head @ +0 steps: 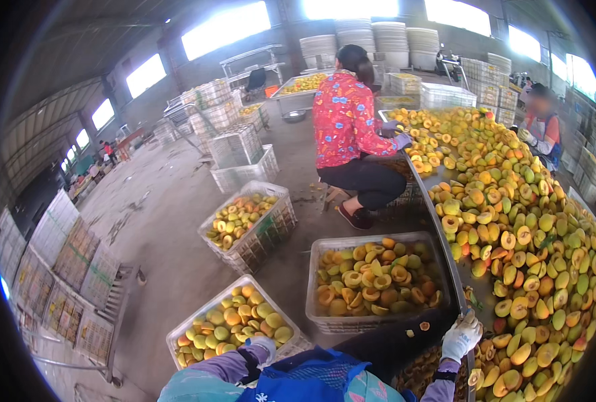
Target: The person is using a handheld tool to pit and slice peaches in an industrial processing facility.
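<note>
My left hand (261, 347), in a pale glove, is at the near right edge of a white plastic crate (276, 311) of halved yellow-green fruit (221, 332); its fingers are partly hidden. My right hand (461, 335), in a white glove with printing, rests at the metal rim of the sorting table (441, 231). Its fingertips are close round something small that I cannot make out. Beside it, a large heap of halved apricots or peaches (534, 281) covers the table. Another crate (378, 317) full of halves stands between my hands, further forward.
A person in a red flowered jacket (345, 120) sits low at the table's left side; another person (539, 130) is across the heap. A third fruit crate (277, 216) stands on the floor (162, 241). Stacked crates (64, 271) sit on a cart at left.
</note>
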